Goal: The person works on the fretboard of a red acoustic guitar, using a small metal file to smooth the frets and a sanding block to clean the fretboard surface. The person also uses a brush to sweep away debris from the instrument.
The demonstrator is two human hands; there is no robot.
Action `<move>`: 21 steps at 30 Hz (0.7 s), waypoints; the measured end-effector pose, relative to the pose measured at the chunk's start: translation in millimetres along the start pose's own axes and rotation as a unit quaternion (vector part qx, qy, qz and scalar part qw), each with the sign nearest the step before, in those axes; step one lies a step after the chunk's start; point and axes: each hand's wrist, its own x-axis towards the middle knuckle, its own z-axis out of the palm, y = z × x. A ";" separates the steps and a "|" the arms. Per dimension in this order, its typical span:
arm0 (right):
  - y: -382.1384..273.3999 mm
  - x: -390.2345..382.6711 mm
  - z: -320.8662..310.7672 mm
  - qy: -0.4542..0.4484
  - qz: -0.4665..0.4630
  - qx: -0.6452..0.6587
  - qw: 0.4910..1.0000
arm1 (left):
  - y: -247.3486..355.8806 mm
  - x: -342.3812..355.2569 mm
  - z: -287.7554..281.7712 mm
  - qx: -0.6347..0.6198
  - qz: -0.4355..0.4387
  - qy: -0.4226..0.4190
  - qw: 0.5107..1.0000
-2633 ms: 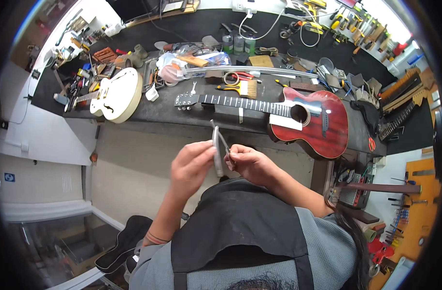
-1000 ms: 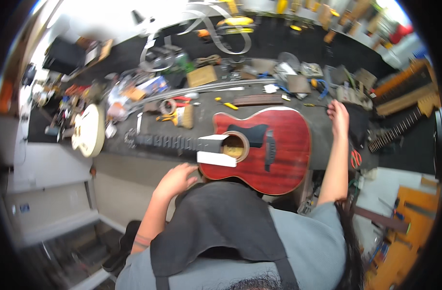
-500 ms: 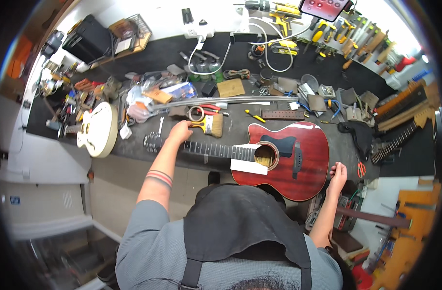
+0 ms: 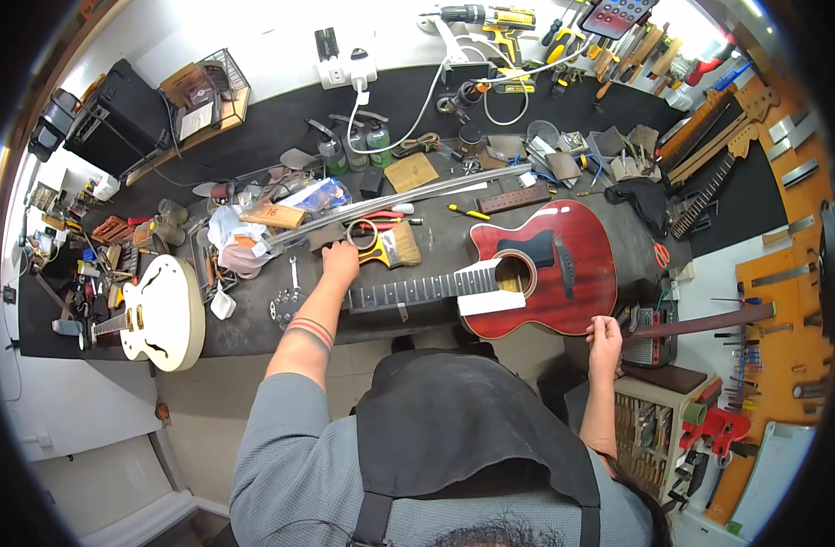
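Observation:
A red acoustic guitar (image 4: 589,260) lies face up on the bench, its neck pointing left. White sheets (image 4: 492,302) lie on its top below and beside the soundhole. My left hand (image 4: 341,262) is beyond the neck, fingers bent down beside the brush's handle end and a dark brown block (image 4: 325,239); what its fingertips hold is hidden. The paintbrush (image 4: 401,246) has a yellow handle and tan bristles. A tape roll (image 4: 363,235) lies against it. My right hand (image 4: 605,345) is closed with fingers pinched by the guitar's lower right edge; anything in them is too small to make out.
A cream guitar body (image 4: 166,314) stands at the left. A long metal straightedge (image 4: 408,202), a yellow pen-like tool (image 4: 469,212) and a slotted brown bar (image 4: 514,199) lie behind the guitar. Red-handled scissors (image 4: 661,255) are at the right. A wrench (image 4: 295,273) lies near the headstock.
The view has shifted and turned. My right hand has come in from beside the guitar to its lower edge. My left hand stays by the brush and tape roll, near the brown block.

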 end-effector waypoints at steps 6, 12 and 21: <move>-15.3 -14.5 49.3 -0.073 -0.012 -0.032 0.997 | -32.6 -33.3 -66.6 -0.611 -0.030 -0.048 0.789; -27.8 -1.4 104.1 -0.179 -0.021 -0.054 0.982 | -51.4 -159.0 -192.5 -0.708 -0.079 0.375 0.593; -48.8 -6.2 232.4 -0.385 -0.319 -0.291 0.816 | -57.8 -219.4 -170.5 -0.433 -0.103 0.355 0.822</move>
